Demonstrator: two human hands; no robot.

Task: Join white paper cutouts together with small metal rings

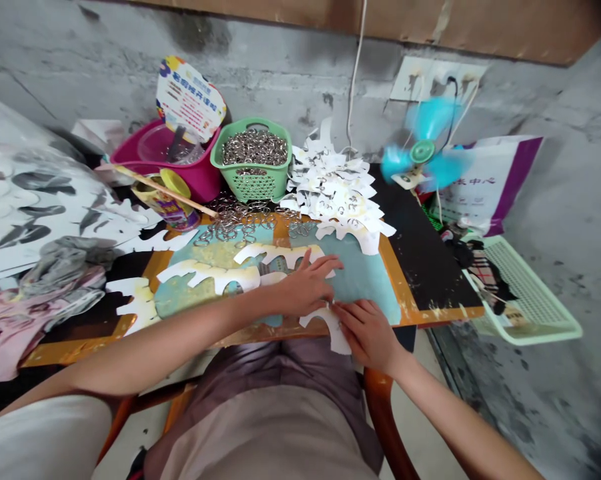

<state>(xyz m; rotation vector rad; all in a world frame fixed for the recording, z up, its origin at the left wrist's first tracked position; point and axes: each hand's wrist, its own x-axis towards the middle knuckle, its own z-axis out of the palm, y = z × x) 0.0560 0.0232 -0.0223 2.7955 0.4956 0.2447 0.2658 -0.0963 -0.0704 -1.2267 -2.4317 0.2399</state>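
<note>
1. Left hand (305,287) is released, its fingers spread and pressing down on a scalloped paper cutout (285,254) that lies on a teal mat (363,280).
2. Right hand (365,333) is closed in a pinch on a white paper cutout (334,331), which overhangs the mat's near edge. From my feed, its fingertips nearly meet the left hand's.
3. Another long cutout (208,276) sits just left of the left hand, and more lie beyond the mat's left edge.
4. Stacked cutouts (335,190) are heaped at the far side of the orange-edged table (425,267).
5. Beside them, a green plastic basket (253,160) holds metal rings, and loose rings (230,223) are spilled onto the mat.
6. A magenta tub (208,177) stands left of the basket. To the right, a blue fan (423,150) is blurred in spin.
</note>
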